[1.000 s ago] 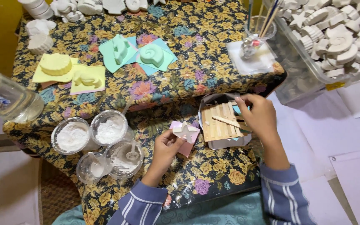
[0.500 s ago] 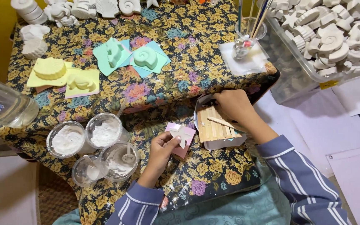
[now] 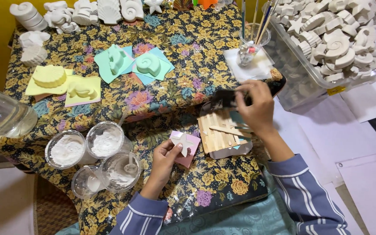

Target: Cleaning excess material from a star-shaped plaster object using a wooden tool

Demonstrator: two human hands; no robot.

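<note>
My left hand [image 3: 165,155] holds a small white plaster star [image 3: 183,142] lying on a pink paper square [image 3: 191,150], over the flowered cloth. My right hand [image 3: 256,108] is further right and up, fingers pinched on a dark flat object [image 3: 225,98] above a small box [image 3: 226,138] topped with wooden sticks. A single loose stick [image 3: 227,130] lies across those sticks, just under my right wrist.
Clear cups of white powder [image 3: 68,148] and paste [image 3: 121,170] stand at front left. Painted green [image 3: 148,63] and yellow [image 3: 49,75] shell casts rest on paper squares. A brush cup [image 3: 252,43] and a clear bin of white casts [image 3: 327,39] stand at right. A glass bottle [image 3: 3,115] lies left.
My right hand has moved up from the stick-topped box toward the table edge and now pinches a dark flat object. My left hand stays on the star and pink square.
</note>
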